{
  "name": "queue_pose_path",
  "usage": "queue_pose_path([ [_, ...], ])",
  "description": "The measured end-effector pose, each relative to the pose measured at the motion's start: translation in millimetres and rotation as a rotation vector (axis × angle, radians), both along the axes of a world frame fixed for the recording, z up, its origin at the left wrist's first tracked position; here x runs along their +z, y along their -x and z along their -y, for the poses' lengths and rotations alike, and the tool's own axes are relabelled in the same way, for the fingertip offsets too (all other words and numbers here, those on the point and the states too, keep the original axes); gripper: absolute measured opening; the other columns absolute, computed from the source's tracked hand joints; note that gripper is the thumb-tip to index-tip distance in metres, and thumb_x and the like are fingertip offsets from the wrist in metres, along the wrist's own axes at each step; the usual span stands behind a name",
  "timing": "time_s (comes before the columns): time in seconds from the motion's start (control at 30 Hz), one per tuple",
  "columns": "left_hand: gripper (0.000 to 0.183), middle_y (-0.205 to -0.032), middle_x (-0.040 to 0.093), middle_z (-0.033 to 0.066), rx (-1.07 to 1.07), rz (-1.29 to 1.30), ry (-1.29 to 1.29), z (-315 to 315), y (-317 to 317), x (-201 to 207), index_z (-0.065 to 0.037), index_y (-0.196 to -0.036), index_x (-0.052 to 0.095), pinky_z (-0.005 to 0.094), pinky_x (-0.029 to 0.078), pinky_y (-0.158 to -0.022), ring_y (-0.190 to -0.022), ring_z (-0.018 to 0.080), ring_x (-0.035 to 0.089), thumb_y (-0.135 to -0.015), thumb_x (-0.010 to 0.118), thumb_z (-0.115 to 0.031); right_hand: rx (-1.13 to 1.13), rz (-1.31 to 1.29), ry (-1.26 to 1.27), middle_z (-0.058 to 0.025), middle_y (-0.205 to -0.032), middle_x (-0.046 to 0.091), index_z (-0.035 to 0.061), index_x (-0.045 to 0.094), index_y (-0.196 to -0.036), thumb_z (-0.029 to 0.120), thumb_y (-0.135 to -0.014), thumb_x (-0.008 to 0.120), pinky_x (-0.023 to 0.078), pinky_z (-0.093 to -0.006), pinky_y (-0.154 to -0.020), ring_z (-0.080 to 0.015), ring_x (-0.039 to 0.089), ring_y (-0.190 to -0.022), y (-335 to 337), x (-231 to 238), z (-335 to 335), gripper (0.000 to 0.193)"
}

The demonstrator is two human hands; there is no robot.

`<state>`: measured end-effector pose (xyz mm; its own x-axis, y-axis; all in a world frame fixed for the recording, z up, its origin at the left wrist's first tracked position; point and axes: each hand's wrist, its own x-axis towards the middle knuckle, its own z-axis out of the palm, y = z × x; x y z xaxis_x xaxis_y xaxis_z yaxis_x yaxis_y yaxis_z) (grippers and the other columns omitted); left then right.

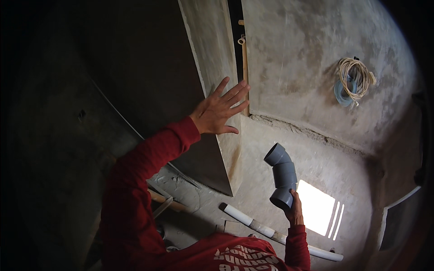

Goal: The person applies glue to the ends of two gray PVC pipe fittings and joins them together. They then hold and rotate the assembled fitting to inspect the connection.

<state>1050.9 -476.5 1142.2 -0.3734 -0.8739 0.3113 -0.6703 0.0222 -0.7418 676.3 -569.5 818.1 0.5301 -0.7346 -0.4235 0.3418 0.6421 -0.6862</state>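
Note:
My left hand is raised with its fingers spread, nothing in it. It is in front of the edge of a plastered wall, beside a dark vertical slot; whether it touches the wall I cannot tell. In my right hand is a grey plastic pipe elbow fitting, made of bent sections joined in a curve. I grip it near its lower end, and its upper open end tilts up and to the left. Fingers behind the fitting are hidden.
A long white pipe lies on the concrete floor below the fitting. Coiled beige cable and blue tubing hang on the right-hand wall. Small pipe ends show in the wall slot. Wooden pieces lie at lower left. Sunlight brightens the floor.

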Motion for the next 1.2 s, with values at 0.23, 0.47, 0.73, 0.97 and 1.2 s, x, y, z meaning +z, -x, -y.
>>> queue_pose_path([
  [0.23, 0.094, -0.169, 0.025, 0.0157, 0.038, -0.043, 0.056, 22, 16, 6, -0.018, -0.145, 0.058, 0.0644, 0.003, -0.127, -0.16, 0.0329, 0.008, -0.079, 0.056, -0.085, 0.081, 0.118, -0.059, -0.0181, -0.122, 0.062, -0.0005, 0.047, -0.14, 0.044, -0.091, 0.072, 0.056, -0.045, -0.097, -0.032, 0.066, -0.11, -33, 7, -1, 0.071],
  [0.47, 0.079, -0.165, 0.034, 0.0189, -0.373, -0.585, 0.144, 7, 80, 16, -0.016, -0.142, 0.062, 0.0604, 0.007, -0.127, -0.158, 0.036, 0.017, -0.091, 0.053, -0.075, 0.09, 0.124, -0.071, -0.0177, -0.122, 0.061, 0.0012, 0.046, -0.141, 0.045, -0.09, 0.073, 0.055, -0.0476, -0.099, -0.0326, 0.065, -0.11, -36, 13, -9, 0.072],
  [0.73, 0.097, -0.168, 0.025, 0.0215, -1.327, -2.603, -0.336, -60, 41, 52, -0.008, -0.161, 0.031, 0.0502, 0.003, -0.129, -0.159, 0.0334, 0.013, -0.097, 0.032, -0.08, 0.027, 0.074, 0.035, -0.0169, -0.12, 0.063, 0.0011, 0.049, -0.138, 0.043, -0.093, 0.07, 0.057, -0.0464, -0.095, -0.0304, 0.067, -0.107, -15, 14, -28, 0.065],
  [0.97, 0.094, -0.162, 0.038, 0.0205, -1.172, -2.327, -0.204, -72, 21, 52, -0.005, -0.156, 0.04, 0.0475, 0.011, -0.128, -0.156, 0.0343, 0.025, -0.099, 0.032, -0.078, -0.026, 0.083, 0.033, -0.015, -0.114, 0.065, -0.0024, 0.051, -0.135, 0.038, -0.095, 0.067, 0.057, -0.0422, -0.092, -0.0279, 0.068, -0.101, -9, 9, -36, 0.059],
  [1.2, 0.074, -0.16, 0.042, 0.019, -0.212, -0.258, 0.403, -45, -5, 61, -0.014, -0.145, 0.059, 0.0605, 0.021, -0.124, -0.153, 0.0415, 0.029, -0.097, 0.049, -0.07, -0.047, 0.036, 0.025, -0.0135, -0.113, 0.065, -0.0015, 0.054, -0.131, 0.038, -0.094, 0.07, 0.057, -0.0417, -0.091, -0.0266, 0.068, -0.099, -11, -16, -51, 0.057],
])
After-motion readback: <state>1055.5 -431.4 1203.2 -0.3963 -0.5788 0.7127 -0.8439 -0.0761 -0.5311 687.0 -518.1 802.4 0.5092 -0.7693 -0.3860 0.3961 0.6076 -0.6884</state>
